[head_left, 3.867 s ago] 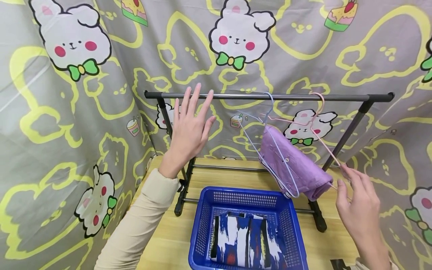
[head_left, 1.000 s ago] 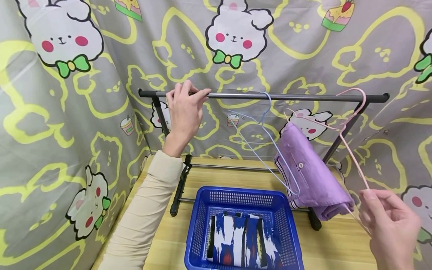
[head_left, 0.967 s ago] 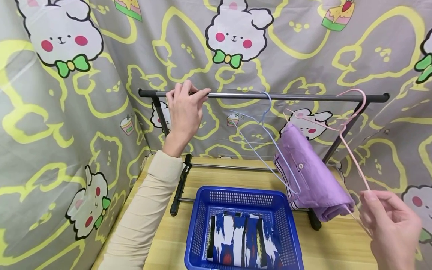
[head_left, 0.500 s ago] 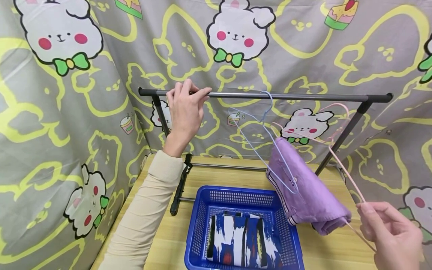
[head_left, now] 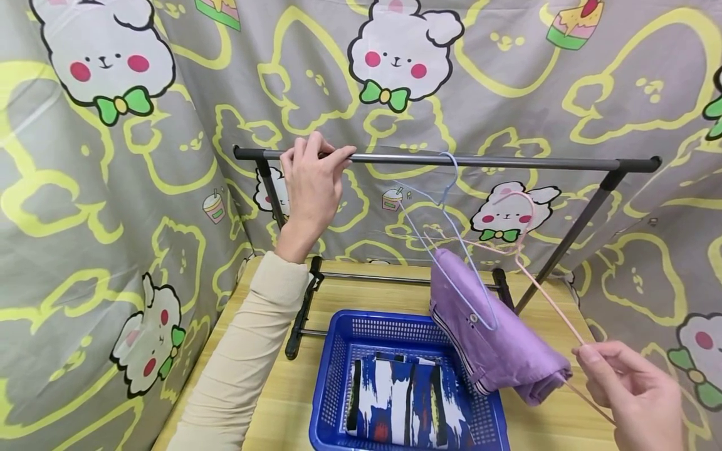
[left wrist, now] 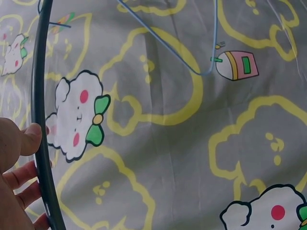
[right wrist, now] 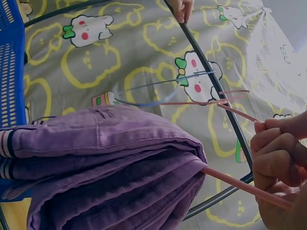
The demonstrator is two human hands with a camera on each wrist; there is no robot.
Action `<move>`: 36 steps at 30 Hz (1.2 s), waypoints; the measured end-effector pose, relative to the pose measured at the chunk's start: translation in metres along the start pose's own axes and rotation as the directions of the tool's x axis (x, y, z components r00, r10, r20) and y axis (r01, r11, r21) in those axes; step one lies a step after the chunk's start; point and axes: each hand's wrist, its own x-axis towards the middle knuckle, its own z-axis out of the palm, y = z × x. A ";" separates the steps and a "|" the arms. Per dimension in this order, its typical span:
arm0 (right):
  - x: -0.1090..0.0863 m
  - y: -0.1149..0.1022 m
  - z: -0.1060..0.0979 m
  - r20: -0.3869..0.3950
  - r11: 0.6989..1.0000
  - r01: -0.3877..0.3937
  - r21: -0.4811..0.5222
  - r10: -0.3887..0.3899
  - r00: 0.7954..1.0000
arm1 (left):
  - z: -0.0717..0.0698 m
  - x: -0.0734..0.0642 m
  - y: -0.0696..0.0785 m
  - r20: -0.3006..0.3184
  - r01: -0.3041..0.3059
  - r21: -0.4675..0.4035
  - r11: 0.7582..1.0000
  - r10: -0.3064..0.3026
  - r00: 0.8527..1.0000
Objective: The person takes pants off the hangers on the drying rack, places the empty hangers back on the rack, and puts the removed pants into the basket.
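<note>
- Your left hand (head_left: 313, 188) grips the rail (head_left: 395, 159).
- Your right hand (head_left: 640, 391) pinches the pink hanger (head_left: 549, 300).
- It carries a purple garment (head_left: 507, 344) near the basket (head_left: 375, 317).

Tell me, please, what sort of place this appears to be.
Probably a curtained-off indoor corner for hanging laundry: there is a rack, a garment on a pink hanger, and a patterned curtain behind.

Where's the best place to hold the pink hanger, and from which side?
Probably the pink hanger's right end, from the right, about where the right hand pinches it: bare wire sticks out there beyond the bunched purple garment, which covers much of the lower part.
</note>
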 end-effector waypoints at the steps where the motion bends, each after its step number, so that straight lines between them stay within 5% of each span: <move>1: 0.000 -0.001 0.001 0.011 1.000 -0.001 -0.011 0.001 1.000 | 0.000 0.000 0.000 -0.003 -0.001 0.000 1.000 0.001 1.000; 6: -0.003 -0.004 0.007 0.046 0.993 -0.024 -0.114 0.029 0.999 | 0.002 0.000 0.000 -0.009 -0.007 0.005 1.000 0.007 1.000; 21: -0.008 0.002 0.020 0.207 0.992 0.049 -0.117 -0.024 0.978 | 0.002 0.000 0.003 0.007 -0.004 0.008 1.000 0.003 1.000; 36: -0.018 0.004 0.030 0.271 0.989 0.044 -0.143 -0.004 0.963 | 0.001 -0.002 0.000 -0.018 -0.006 -0.010 1.000 0.006 1.000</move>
